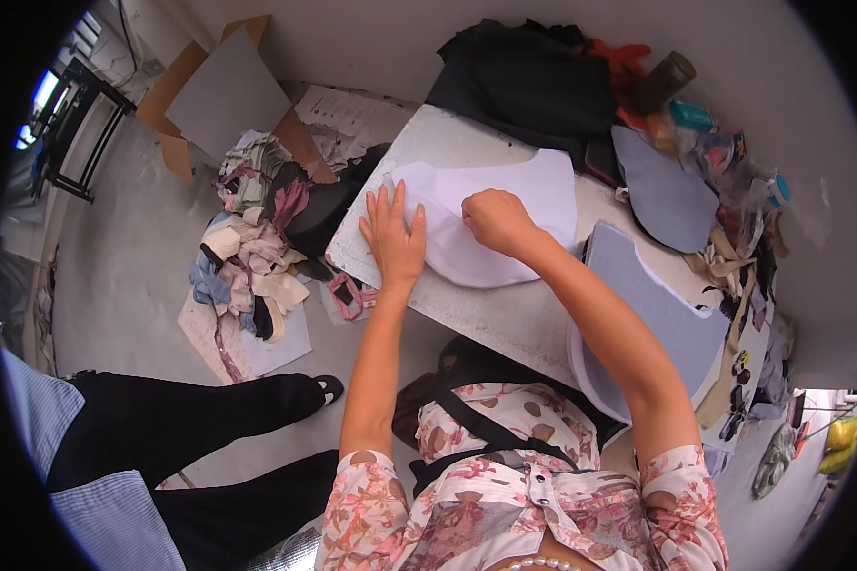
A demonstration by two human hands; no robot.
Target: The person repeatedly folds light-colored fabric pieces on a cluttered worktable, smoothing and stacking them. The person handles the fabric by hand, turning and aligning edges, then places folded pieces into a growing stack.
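Note:
A white, curved piece of fabric (533,190) lies on the pale worktable (486,319). My left hand (392,240) rests flat at its left edge, fingers spread, partly on the table. On the middle of the fabric my right hand (501,222) is closed with the fingers curled under. Whatever it may grip is hidden beneath the fingers. Creases run through the fabric between my hands. To the right of my right forearm is a stack of grey-blue cut pieces (652,309) with white layers beneath.
Dark cloth (528,86) covers the table's far side, beside a grey shaped piece (667,186). Scraps and bottles crowd the right edge. Left on the floor are a scrap heap (248,257) and a cardboard box (219,95). Another person's black-trousered leg (200,419) extends from the left.

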